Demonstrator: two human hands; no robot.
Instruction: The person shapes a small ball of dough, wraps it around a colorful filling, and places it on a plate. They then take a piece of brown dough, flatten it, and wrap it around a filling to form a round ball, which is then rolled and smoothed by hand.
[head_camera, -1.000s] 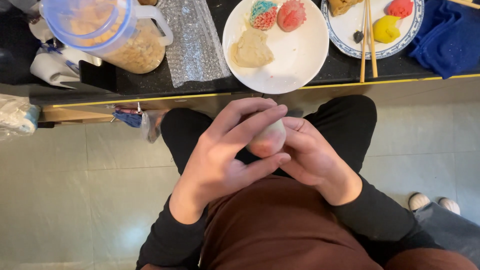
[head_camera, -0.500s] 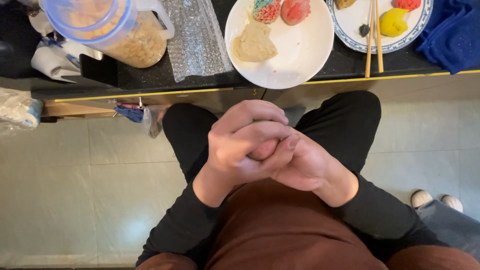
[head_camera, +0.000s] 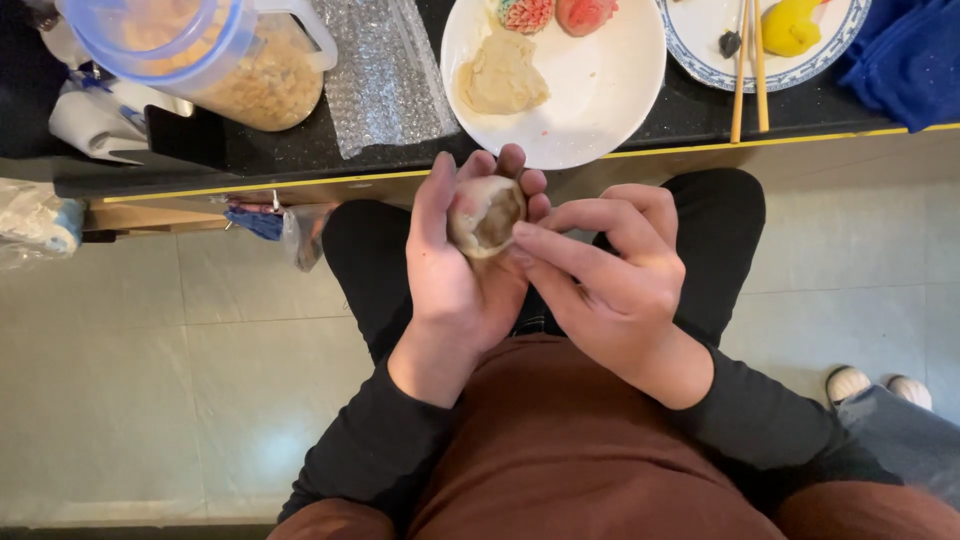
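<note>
White plate (head_camera: 600, 100) with dough lump (head_camera: 503, 78) – chopsticks (head_camera: 748, 62) across patterned plate (head_camera: 700, 30) – lidded jar (head_camera: 205, 55), bubble wrap (head_camera: 385, 75).

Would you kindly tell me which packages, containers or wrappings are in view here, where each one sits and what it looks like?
Plastic jug: counter, top left; clear, blue-rimmed, white handle, tan contents.
Bubble wrap sheet: counter, right of the jug; clear, flat.
Plastic bag: far left, below the counter edge; clear, crumpled.
No signs or screens that I can make out.
</note>
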